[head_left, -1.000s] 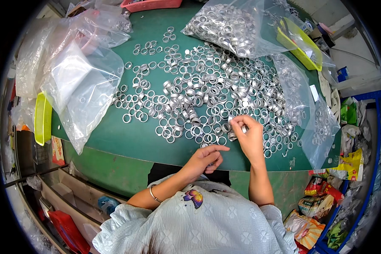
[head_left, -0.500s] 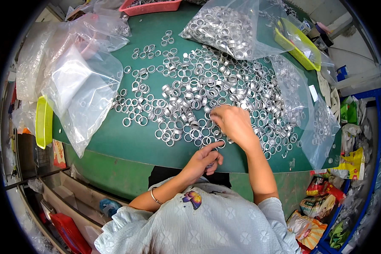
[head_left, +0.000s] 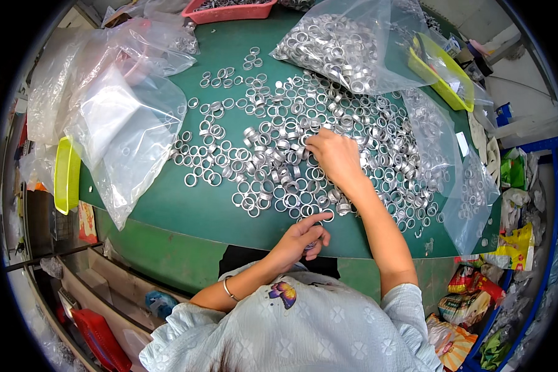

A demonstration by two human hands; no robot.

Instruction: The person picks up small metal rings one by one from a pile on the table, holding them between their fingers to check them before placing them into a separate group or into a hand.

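Several silver metal rings (head_left: pixel 279 155) lie spread over a green table (head_left: pixel 192 217). My right hand (head_left: pixel 333 156) reaches out over the middle of the pile, palm down, its fingertips on the rings; what is under the fingers is hidden. My left hand (head_left: pixel 304 239) stays at the near table edge, fingers curled around a small stack of rings, the index finger stretched toward the nearest loose rings.
A clear bag full of rings (head_left: pixel 335 49) lies at the back. Empty clear bags (head_left: pixel 118 124) cover the left side, more bags (head_left: pixel 471 186) the right. A yellow-green tray (head_left: pixel 443 68) sits at back right, another (head_left: pixel 65 177) at left, a red basket (head_left: pixel 229 9) at the back.
My right hand has moved from the near right of the pile forward and left to its middle. My left hand has stayed at the table edge.
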